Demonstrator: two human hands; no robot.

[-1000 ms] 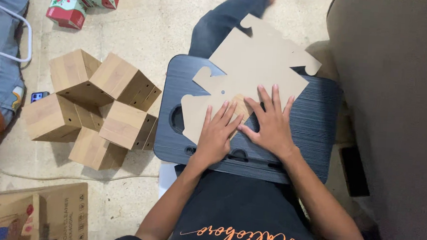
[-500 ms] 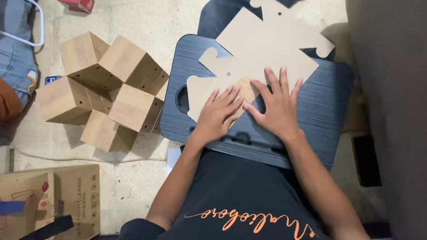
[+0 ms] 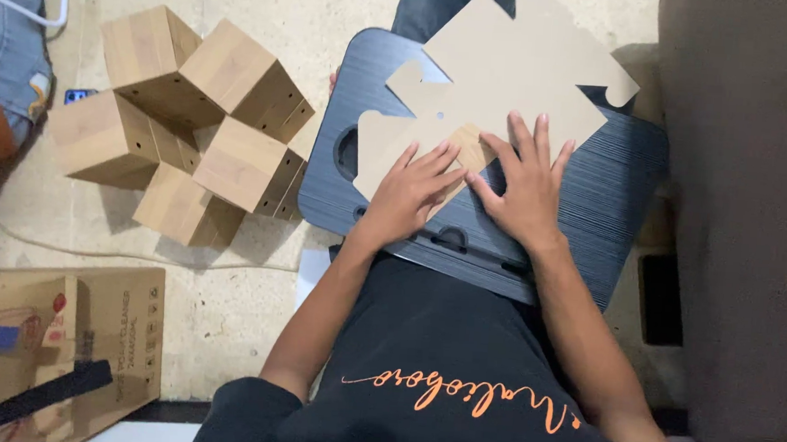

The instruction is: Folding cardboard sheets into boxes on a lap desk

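Observation:
A flat die-cut cardboard blank (image 3: 502, 82) with tabs and notches lies on a dark ribbed lap tray (image 3: 613, 198) across my legs. My left hand (image 3: 411, 195) lies palm down on the blank's near left part, fingers spread. My right hand (image 3: 528, 179) presses flat beside it, fingers apart, on the blank's near edge. Between the two hands a small flap of the card is folded over. Neither hand grips anything.
Several folded brown cardboard boxes (image 3: 186, 117) stand clustered on the floor to the left. A larger flattened carton (image 3: 59, 337) lies at lower left. A dark grey seat or cushion (image 3: 748, 224) fills the right side. Cloth and a white tube frame (image 3: 24, 7) sit at upper left.
The view has tilted, so the tray and boxes sit lower and larger in frame. Both hands stay pressed on the blank in about the same pose.

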